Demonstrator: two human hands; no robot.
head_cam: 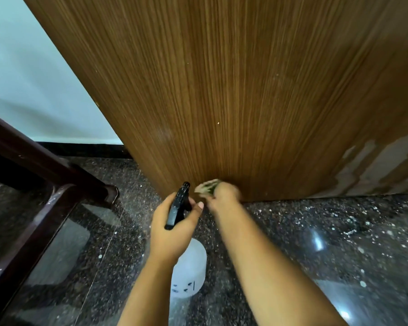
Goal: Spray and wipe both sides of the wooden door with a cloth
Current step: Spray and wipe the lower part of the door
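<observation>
The wooden door (233, 90) fills the upper view, brown with fine vertical grain; its laminate is peeled pale at the lower right corner. My left hand (172, 229) grips the black trigger head of a spray bottle (189, 269), whose white translucent body hangs below my wrist, nozzle pointing at the door's bottom edge. My right hand (224, 194), blurred, presses a bunched greenish cloth (206, 188) against the door just above the floor.
Dark speckled polished stone floor (316, 243) lies below the door. A dark wooden furniture frame (45, 165) stands at the left, close to my left arm. A pale wall (21, 78) with a black skirting lies behind it.
</observation>
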